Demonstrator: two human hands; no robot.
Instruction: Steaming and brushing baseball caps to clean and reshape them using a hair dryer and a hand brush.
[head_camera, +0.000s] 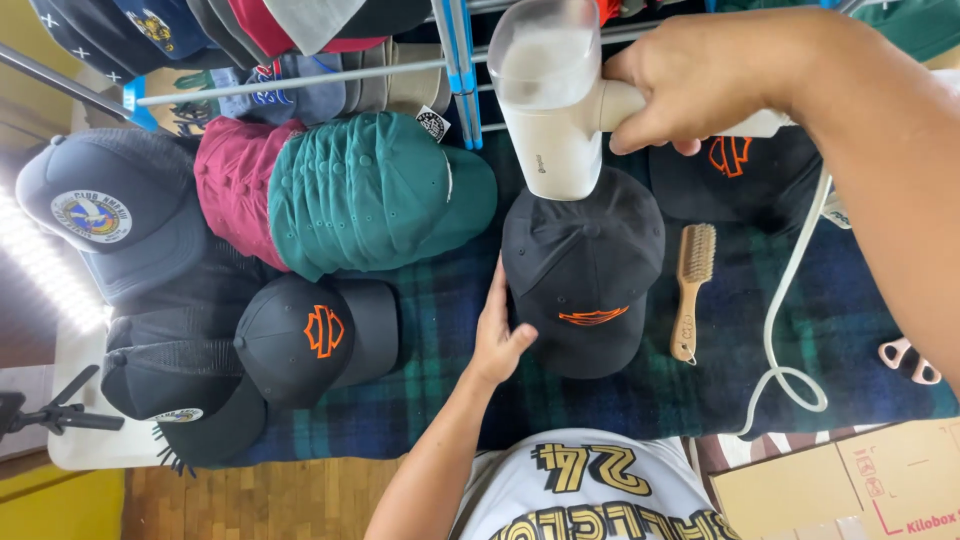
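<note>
Over the black cap (583, 270), right hand (700, 75) grips steamer (550, 100); left hand (497, 335) steadies cap.

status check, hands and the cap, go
Right hand clamped on white steamer, nozzle over black cap. Left hand steadies cap's side. Wooden brush lies clear beside it.
</note>
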